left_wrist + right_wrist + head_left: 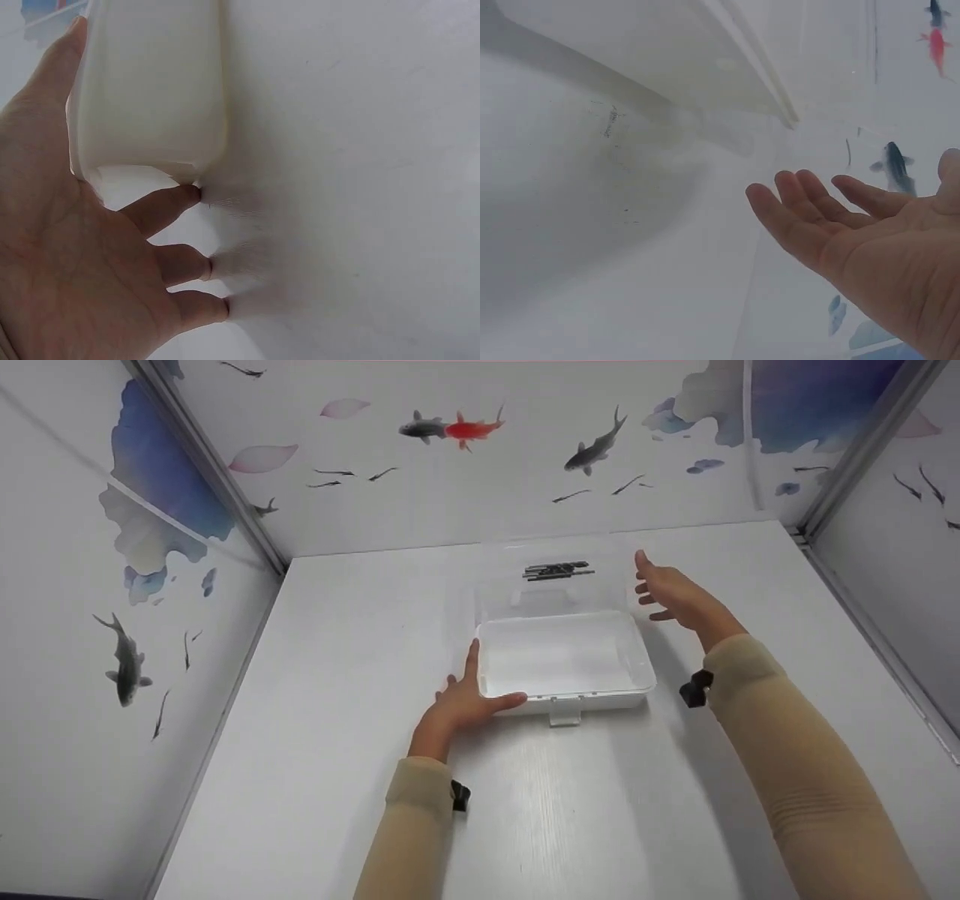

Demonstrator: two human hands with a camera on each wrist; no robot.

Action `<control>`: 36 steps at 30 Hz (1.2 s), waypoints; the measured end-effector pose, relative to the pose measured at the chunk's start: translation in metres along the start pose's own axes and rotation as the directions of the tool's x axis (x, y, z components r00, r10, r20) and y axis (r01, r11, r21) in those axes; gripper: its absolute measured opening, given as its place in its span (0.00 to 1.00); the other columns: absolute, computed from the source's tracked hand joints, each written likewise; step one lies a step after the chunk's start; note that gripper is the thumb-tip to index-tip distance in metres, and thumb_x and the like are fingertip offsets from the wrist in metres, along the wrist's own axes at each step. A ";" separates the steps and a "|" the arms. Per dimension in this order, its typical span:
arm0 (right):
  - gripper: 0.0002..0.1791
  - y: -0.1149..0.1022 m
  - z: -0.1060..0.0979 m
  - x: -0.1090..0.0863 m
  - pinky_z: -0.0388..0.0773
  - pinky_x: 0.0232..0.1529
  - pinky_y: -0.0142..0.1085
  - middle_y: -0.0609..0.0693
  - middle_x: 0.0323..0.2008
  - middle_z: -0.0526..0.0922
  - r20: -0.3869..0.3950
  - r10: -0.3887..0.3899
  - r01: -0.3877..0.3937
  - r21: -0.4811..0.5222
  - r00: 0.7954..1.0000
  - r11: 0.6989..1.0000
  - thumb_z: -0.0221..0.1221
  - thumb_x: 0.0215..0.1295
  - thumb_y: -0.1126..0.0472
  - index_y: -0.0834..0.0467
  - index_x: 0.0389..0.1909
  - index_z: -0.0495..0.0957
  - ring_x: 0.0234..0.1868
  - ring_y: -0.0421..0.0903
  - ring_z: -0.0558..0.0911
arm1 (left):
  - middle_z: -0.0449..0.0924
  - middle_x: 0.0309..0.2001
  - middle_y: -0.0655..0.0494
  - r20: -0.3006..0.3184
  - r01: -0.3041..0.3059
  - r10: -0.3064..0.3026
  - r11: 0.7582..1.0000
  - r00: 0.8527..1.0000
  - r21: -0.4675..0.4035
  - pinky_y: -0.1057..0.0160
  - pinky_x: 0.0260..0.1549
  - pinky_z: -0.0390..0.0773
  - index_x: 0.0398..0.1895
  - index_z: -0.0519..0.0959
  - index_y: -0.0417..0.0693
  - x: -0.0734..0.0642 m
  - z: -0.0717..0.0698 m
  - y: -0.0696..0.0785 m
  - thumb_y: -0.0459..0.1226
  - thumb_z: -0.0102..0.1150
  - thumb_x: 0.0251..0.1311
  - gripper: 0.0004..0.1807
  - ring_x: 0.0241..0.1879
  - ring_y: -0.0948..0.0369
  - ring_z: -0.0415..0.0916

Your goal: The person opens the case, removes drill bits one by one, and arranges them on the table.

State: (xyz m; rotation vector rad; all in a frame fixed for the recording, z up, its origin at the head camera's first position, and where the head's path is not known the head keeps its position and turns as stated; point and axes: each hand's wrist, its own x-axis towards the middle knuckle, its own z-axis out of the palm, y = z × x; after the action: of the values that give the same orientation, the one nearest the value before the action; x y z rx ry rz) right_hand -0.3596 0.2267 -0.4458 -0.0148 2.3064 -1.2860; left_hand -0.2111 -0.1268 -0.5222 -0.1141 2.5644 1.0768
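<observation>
A shallow white plastic box (555, 658) stands with its top open and a latch (565, 712) on its front side. Its see-through lid (495, 598) is folded back behind it. Several thin dark rods (559, 571), perhaps drill bits, lie in the lid's area; whether on it or under it I cannot tell. My left hand (461, 705) spans the box's front left corner, thumb along the front rim and index finger along the left side. In the left wrist view its other fingertips (217, 307) rest on the table. My right hand (679, 596) hovers beside the lid's right edge, fingers relaxed, holding nothing.
The white table (337, 660) is bordered by a back wall (420, 502) and side walls printed with fish and leaf pictures. A metal rail (870, 637) runs along the table's right edge. Black wrist devices (696, 690) sit at both sleeves.
</observation>
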 end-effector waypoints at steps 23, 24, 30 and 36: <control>0.48 0.022 0.058 -0.101 0.53 0.81 0.69 0.70 0.83 0.53 -0.179 -0.200 0.142 -0.291 0.963 0.946 0.39 0.82 0.29 0.62 0.85 0.52 0.83 0.72 0.55 | 0.46 0.88 0.45 0.004 0.004 -0.004 1.000 1.000 -0.007 0.33 0.84 0.37 0.88 0.27 0.69 0.000 0.001 0.001 0.73 0.71 0.50 0.75 0.88 0.38 0.33; 0.48 0.022 0.060 -0.104 0.53 0.81 0.69 0.70 0.83 0.53 -0.190 -0.211 0.147 -0.303 0.959 0.942 0.41 0.82 0.29 0.61 0.85 0.52 0.83 0.72 0.55 | 0.46 0.88 0.45 0.003 0.004 -0.004 1.000 1.000 -0.006 0.33 0.84 0.36 0.88 0.27 0.70 -0.001 0.001 0.001 0.73 0.71 0.50 0.75 0.88 0.38 0.33; 0.47 0.026 0.072 -0.112 0.54 0.79 0.71 0.71 0.83 0.51 -0.200 -0.261 0.165 -0.398 0.944 0.902 0.47 0.82 0.33 0.62 0.84 0.53 0.83 0.73 0.53 | 0.46 0.88 0.44 -0.004 0.003 -0.003 1.000 1.000 -0.018 0.33 0.84 0.35 0.88 0.28 0.69 -0.001 0.001 0.001 0.73 0.71 0.49 0.75 0.88 0.38 0.33; 0.45 0.029 0.085 -0.113 0.59 0.77 0.71 0.69 0.83 0.52 -0.179 -0.283 0.176 -0.453 0.942 0.874 0.51 0.82 0.36 0.61 0.84 0.54 0.82 0.72 0.54 | 0.47 0.88 0.43 0.000 0.001 -0.001 1.000 1.000 -0.014 0.32 0.84 0.36 0.88 0.27 0.70 0.000 0.002 0.000 0.73 0.71 0.50 0.75 0.88 0.38 0.33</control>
State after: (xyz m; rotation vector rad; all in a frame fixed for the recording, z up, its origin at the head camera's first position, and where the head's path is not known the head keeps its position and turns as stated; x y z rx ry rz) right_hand -0.2182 0.2027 -0.4583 -0.3114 2.8330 -0.8873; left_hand -0.2106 -0.1259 -0.5235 -0.1195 2.5562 1.0948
